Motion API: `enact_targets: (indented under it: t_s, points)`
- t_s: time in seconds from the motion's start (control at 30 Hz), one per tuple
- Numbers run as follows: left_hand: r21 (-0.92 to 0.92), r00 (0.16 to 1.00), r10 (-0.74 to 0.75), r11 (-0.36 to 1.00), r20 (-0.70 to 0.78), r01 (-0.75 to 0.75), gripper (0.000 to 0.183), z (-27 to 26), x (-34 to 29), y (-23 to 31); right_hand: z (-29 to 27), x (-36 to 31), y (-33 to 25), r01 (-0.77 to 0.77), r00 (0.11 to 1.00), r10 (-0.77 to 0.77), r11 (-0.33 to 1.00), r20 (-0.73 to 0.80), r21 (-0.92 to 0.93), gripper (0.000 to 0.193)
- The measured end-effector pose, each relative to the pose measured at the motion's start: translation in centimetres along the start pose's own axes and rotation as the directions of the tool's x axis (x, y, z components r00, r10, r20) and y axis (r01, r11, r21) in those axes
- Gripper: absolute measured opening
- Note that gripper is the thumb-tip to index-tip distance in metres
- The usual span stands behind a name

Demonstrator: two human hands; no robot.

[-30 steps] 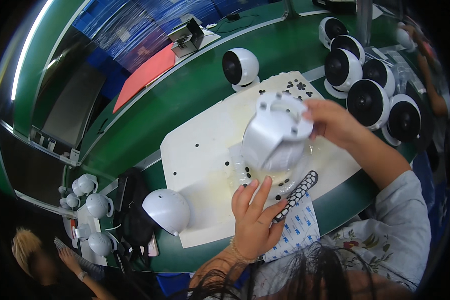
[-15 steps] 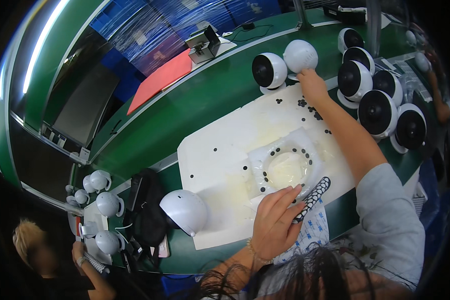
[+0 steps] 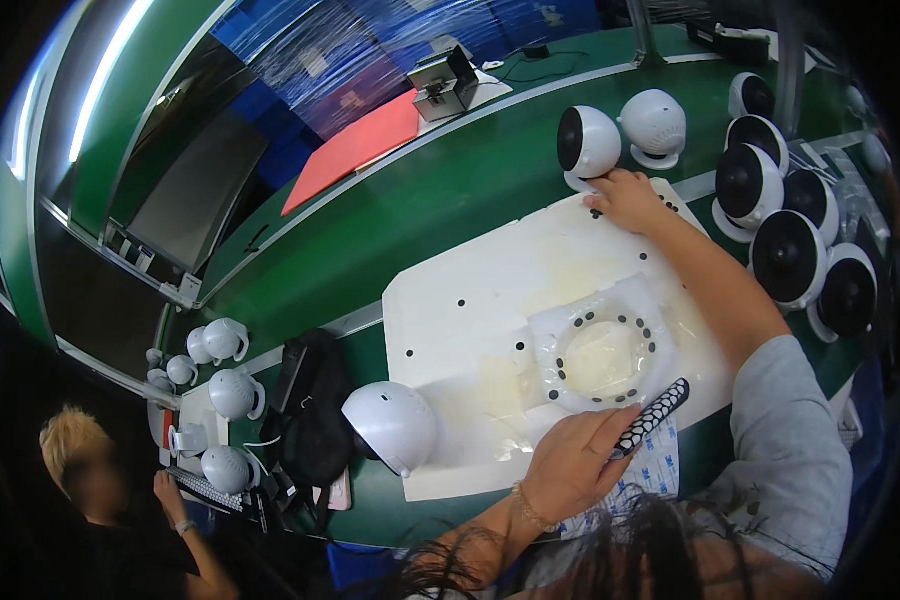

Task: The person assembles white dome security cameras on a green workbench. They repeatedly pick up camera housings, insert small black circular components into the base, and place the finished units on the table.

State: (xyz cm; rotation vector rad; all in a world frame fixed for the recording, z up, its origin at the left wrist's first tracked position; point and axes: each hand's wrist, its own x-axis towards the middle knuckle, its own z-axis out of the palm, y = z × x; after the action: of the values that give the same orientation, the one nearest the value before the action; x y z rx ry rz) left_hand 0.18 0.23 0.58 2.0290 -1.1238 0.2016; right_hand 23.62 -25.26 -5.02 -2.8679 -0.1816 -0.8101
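My left hand (image 3: 575,460) is closed on a black strip with a white honeycomb pattern (image 3: 652,418), held above the near edge of a stained white board (image 3: 450,400). Just beyond it lies a translucent white foam ring (image 3: 548,345) with small black round pads around its opening. My right hand (image 3: 630,200) reaches across to the board's far edge. Its fingers, slightly apart, are at the base of a round white device with a black face (image 3: 592,140). Whether they touch that base is hard to tell. Beside it stands another round white device (image 3: 654,122), its back toward me.
More round black-faced white devices (image 3: 788,258) crowd the right side. One white device (image 3: 398,428) lies at the board's left, beside a black bag (image 3: 315,415). A co-worker (image 3: 95,480) sits at far left near more devices (image 3: 235,395). A metal rail crosses behind.
The view has shifted, so things sit farther right. My right hand has left the base of the back-turned device and moved left to the black-faced one. My left hand still holds the strip.
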Motion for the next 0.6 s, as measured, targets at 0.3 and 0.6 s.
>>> enact_targets:
  t_s: [0.3,0.6]
  points:
    - [-0.118,0.997,-0.073,0.990,0.033,0.077,0.043,0.1,0.2,-0.3,-1.5,3.6,-1.3,-0.057,0.950,0.134,0.962,-0.281,0.267,0.023]
    - [-0.083,0.999,-0.034,0.996,0.012,0.035,0.027,-0.3,-0.3,-0.9,-15.4,-6.6,-7.9,-0.481,0.849,0.143,-0.191,0.509,0.856,0.030]
